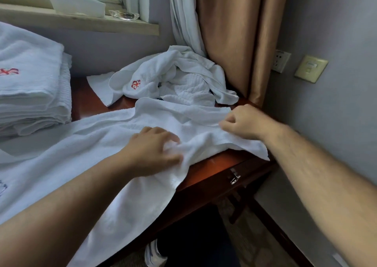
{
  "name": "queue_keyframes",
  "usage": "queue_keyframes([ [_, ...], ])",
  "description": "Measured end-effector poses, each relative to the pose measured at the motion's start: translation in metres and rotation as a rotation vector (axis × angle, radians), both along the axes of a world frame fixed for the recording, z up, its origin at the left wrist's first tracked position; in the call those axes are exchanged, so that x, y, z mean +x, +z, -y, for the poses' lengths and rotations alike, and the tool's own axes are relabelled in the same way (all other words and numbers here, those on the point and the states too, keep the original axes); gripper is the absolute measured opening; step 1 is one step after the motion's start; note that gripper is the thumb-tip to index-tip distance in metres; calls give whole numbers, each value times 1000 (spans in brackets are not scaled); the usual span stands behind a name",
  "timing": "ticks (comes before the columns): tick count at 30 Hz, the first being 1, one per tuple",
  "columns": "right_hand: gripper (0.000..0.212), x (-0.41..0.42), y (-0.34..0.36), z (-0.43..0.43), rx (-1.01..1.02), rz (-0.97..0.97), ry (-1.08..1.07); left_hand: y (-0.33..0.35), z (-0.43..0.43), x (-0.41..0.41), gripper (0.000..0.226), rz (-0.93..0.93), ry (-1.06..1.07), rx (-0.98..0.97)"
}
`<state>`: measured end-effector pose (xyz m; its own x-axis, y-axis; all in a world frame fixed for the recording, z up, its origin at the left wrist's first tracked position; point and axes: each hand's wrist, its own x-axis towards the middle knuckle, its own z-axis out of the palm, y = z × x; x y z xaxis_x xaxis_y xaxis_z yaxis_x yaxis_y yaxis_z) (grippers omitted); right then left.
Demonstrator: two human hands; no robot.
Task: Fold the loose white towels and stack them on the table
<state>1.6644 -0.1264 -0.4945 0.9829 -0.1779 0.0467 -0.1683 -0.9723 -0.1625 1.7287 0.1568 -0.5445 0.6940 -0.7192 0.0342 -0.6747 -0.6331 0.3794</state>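
Note:
A large white towel (106,144) lies spread across the reddish wooden table (212,166) and hangs over its front edge. My left hand (153,150) grips a bunched fold of this towel near the table's front. My right hand (244,121) pinches the towel's far right edge with curled fingers. A heap of loose white towels (179,79) with a red emblem lies at the back of the table. A stack of folded white towels (30,87) stands at the left.
A tan curtain (240,38) and a white sheer hang behind the heap. A window sill (81,21) holds a white container and a glass ashtray. The grey wall on the right carries a socket (281,60) and a switch. A drawer handle (234,177) shows below the table edge.

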Motion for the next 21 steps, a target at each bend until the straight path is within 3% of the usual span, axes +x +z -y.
queue_keyframes([
  [2,43,9,-20,-26,82,-11,64,-7,-2,-3,75,-68,-58,134],
  [4,42,21,-37,-43,150,-72,43,-13,-5,-4,88,-88,-92,157],
  [6,46,33,-42,-48,69,-145,-114,-10,-10,-4,80,-146,-93,5],
  [8,71,44,-44,-44,-18,-250,-361,-8,-16,3,64,-152,-27,-174],
  [10,98,54,-46,-37,23,-294,-608,-9,-20,12,58,-18,48,-69],
  [12,107,64,-49,-30,116,-210,-686,-15,-23,14,70,30,65,157],
  [15,84,76,-48,-17,255,49,-558,-17,-22,12,82,-14,6,281],
  [17,60,74,-46,-14,227,232,-476,-10,-21,16,87,-47,-8,295],
  [19,36,68,-43,-22,142,424,-349,0,-15,22,75,-36,14,232],
  [21,12,57,-42,-39,240,438,-132,7,-5,34,49,46,54,87],
])
